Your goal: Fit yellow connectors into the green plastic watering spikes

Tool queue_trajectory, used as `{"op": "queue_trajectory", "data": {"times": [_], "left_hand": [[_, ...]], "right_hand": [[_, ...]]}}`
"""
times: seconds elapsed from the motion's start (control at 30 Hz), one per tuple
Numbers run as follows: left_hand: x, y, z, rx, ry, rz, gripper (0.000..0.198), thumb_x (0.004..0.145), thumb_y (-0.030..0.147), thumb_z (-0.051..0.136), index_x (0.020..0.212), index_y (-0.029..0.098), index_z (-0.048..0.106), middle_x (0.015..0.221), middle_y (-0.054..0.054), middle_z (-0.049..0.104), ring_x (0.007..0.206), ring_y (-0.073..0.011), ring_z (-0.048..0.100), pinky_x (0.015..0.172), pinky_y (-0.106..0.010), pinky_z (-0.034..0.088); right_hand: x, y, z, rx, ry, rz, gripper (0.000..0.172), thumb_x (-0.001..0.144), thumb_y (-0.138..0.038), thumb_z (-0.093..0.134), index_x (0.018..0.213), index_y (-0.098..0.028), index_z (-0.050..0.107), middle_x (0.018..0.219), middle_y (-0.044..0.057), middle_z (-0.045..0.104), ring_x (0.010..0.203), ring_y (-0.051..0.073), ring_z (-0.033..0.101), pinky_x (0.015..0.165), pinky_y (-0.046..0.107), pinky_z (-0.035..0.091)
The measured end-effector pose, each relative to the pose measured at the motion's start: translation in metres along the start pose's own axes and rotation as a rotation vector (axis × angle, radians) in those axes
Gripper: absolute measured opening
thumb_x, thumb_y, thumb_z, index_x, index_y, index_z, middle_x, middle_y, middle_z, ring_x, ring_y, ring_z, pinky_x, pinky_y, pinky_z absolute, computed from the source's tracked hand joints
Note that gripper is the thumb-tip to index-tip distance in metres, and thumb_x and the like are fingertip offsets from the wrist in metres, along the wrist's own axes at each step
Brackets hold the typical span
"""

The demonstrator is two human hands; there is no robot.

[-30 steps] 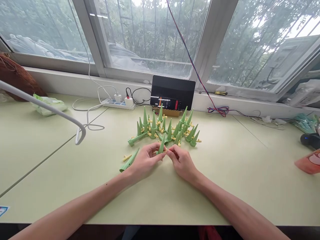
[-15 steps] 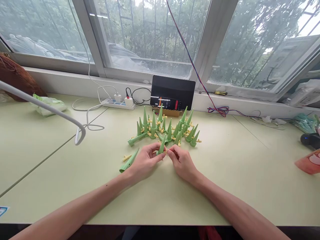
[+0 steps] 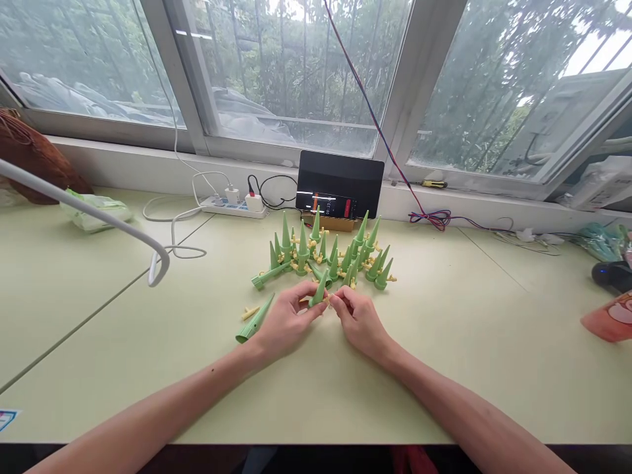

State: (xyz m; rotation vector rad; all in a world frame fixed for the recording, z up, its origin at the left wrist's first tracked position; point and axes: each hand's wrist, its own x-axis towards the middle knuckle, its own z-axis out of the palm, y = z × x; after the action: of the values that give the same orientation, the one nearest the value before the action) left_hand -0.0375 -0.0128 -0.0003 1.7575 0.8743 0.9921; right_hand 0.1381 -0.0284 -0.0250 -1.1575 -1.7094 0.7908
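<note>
My left hand (image 3: pixel 291 315) is closed around the base of a green plant watering spike (image 3: pixel 320 289), its tip pointing up. On the spike's right side a small yellow valve (image 3: pixel 326 299) sticks out, and my right hand (image 3: pixel 359 316) pinches its outer end between thumb and forefinger. How far the valve sits in the spike is hidden by the fingers. Left of my left hand, a loose green spike (image 3: pixel 255 322) lies on its side, with a yellow valve (image 3: pixel 249 313) beside it.
Behind my hands stand several green spikes (image 3: pixel 302 253) with yellow valves, a few lying down. A black tablet (image 3: pixel 340 174) with a phone (image 3: pixel 330 205) before it leans near the window. A power strip (image 3: pixel 232 205), a white curved tube (image 3: pixel 99 214) and an orange object (image 3: pixel 609 319) are farther out.
Both hands stay in nearly the same place, still holding the spike and its yellow valve. The camera view has shifted very slightly.
</note>
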Motion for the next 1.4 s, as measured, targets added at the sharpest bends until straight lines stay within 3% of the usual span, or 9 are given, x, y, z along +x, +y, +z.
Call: {"op": "queue_trajectory", "data": {"times": [0.3, 0.5, 0.7, 0.83, 0.97, 1.4], "left_hand": [[-0.001, -0.013, -0.001, 0.17, 0.092, 0.091, 0.016, 0.092, 0.035, 0.062, 0.092, 0.02, 0.065, 0.099, -0.004, 0.057, 0.092, -0.0172, 0.058, 0.074, -0.027, 0.054], [0.001, -0.01, -0.004, 0.325, 0.151, 0.18, 0.019, 0.091, 0.036, 0.064, 0.082, 0.019, 0.064, 0.086, -0.002, 0.057, 0.076, -0.0142, 0.054, 0.065, -0.026, 0.05], [0.012, -0.003, -0.029, 0.648, 0.249, 0.32, 0.016, 0.088, 0.034, 0.067, 0.082, 0.019, 0.064, 0.084, -0.003, 0.063, 0.074, -0.0154, 0.051, 0.064, -0.026, 0.042], [0.02, -0.007, -0.052, 0.714, 0.29, 0.121, 0.033, 0.087, 0.039, 0.064, 0.065, 0.019, 0.052, 0.063, 0.002, 0.052, 0.059, -0.0127, 0.044, 0.058, -0.025, 0.037], [0.024, -0.014, -0.062, 0.763, 0.24, -0.029, 0.032, 0.085, 0.042, 0.063, 0.064, 0.019, 0.053, 0.06, 0.003, 0.054, 0.057, -0.0126, 0.044, 0.058, -0.025, 0.035], [0.032, -0.022, -0.064, 0.762, 0.172, -0.11, 0.031, 0.079, 0.05, 0.063, 0.084, 0.022, 0.074, 0.086, -0.004, 0.077, 0.078, -0.0234, 0.068, 0.07, -0.029, 0.049]], "right_hand": [[0.002, 0.004, 0.001, 0.063, 0.009, 0.031, 0.033, 0.098, -0.044, 0.047, 0.077, -0.019, 0.052, 0.058, -0.006, 0.038, 0.052, 0.011, 0.031, 0.05, 0.025, 0.025], [0.005, 0.008, 0.004, 0.087, 0.065, 0.001, 0.045, 0.099, -0.053, 0.041, 0.069, -0.02, 0.048, 0.058, -0.004, 0.042, 0.053, 0.011, 0.036, 0.052, 0.025, 0.029], [0.005, 0.008, 0.008, 0.062, 0.058, -0.037, 0.054, 0.102, -0.055, 0.03, 0.067, -0.02, 0.05, 0.054, -0.003, 0.04, 0.052, 0.012, 0.039, 0.054, 0.026, 0.032], [0.003, 0.01, 0.011, 0.036, 0.006, -0.072, 0.052, 0.103, -0.051, 0.03, 0.068, -0.019, 0.052, 0.054, -0.004, 0.04, 0.051, 0.012, 0.039, 0.054, 0.026, 0.031], [0.001, 0.012, 0.011, 0.041, -0.031, -0.073, 0.05, 0.104, -0.048, 0.032, 0.069, -0.019, 0.054, 0.053, -0.004, 0.039, 0.05, 0.011, 0.037, 0.053, 0.025, 0.03], [0.0, 0.01, 0.009, 0.029, -0.095, -0.06, 0.048, 0.104, -0.047, 0.032, 0.07, -0.019, 0.053, 0.051, -0.005, 0.038, 0.047, 0.011, 0.034, 0.053, 0.025, 0.03]]}}
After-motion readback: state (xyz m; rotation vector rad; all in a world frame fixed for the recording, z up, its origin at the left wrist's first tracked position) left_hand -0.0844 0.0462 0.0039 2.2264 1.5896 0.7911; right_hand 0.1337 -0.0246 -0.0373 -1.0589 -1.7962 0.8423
